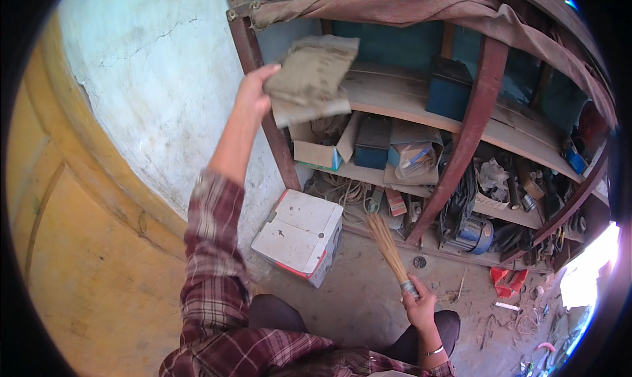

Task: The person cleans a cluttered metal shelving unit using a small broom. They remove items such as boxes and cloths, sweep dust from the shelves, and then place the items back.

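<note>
My left hand point(254, 94) grips the left edge of a dusty, folded sheet point(313, 76), perhaps cloth or cardboard. It is raised in front of the shelf unit, near the left post, and looks slightly blurred. Low on the right, my right hand point(419, 300) is closed around the bound handle of a stick broom point(386, 246). The broom's bristles point up and away, towards the bottom shelf. Behind the sheet, part of the upper wooden shelf point(390, 93) is hidden.
A white carton point(301, 224) stands on the floor by the wall. Shelves hold a blue box point(449, 88), an open cardboard box point(316, 152), coiled rope point(353, 189) and a blue electric motor point(469, 235). Red plastic point(508, 281) and debris lie on the floor. A yellow door point(108, 258) is at left.
</note>
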